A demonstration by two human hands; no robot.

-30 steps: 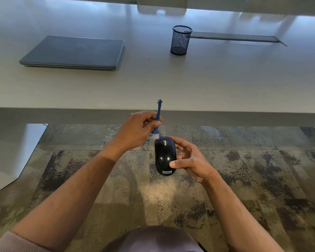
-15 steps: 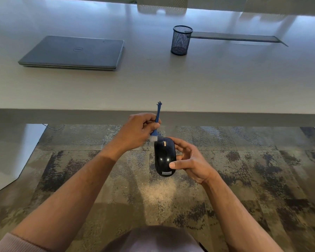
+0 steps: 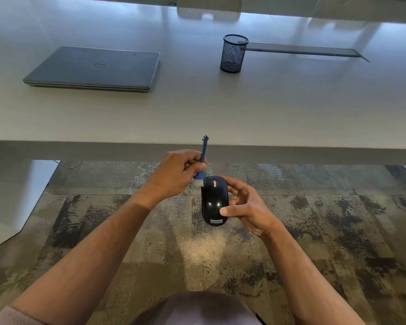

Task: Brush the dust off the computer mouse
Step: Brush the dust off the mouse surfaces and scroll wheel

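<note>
While the person's right hand [image 3: 246, 207] grips a black computer mouse [image 3: 214, 201] in the air below the near edge of the desk [image 3: 220, 109], the left hand [image 3: 176, 174] is closed around the stem of a small blue brush [image 3: 202, 160]. The mouse is held lengthwise with its scroll wheel at the far end and a small label at the near end; the right thumb presses on its near right flank, and the other fingers curl around the right side, so that side of the mouse is hidden. The brush's pale bristles touch the far left corner of the mouse, beside the wheel. The stem rises past the left thumb and forefinger, and its notched tip shows against the desk edge; the part inside the fist cannot be seen. Any dust on the mouse is too fine to make out.

Under the hands lies mottled carpet [image 3: 314, 219] with a pale patch just below the mouse. On the desk, well apart from the hands, a closed grey laptop [image 3: 94, 69] lies to the left and a dark mesh pen cup [image 3: 233, 53] stands to the right of it. A flat dark strip [image 3: 302, 51] runs from behind the cup towards the right. Both forearms are bare, and a pale sleeve [image 3: 7, 316] is cut off at the bottom left corner. A rounded grey shape [image 3: 197, 310] at the bottom edge is cut off.
</note>
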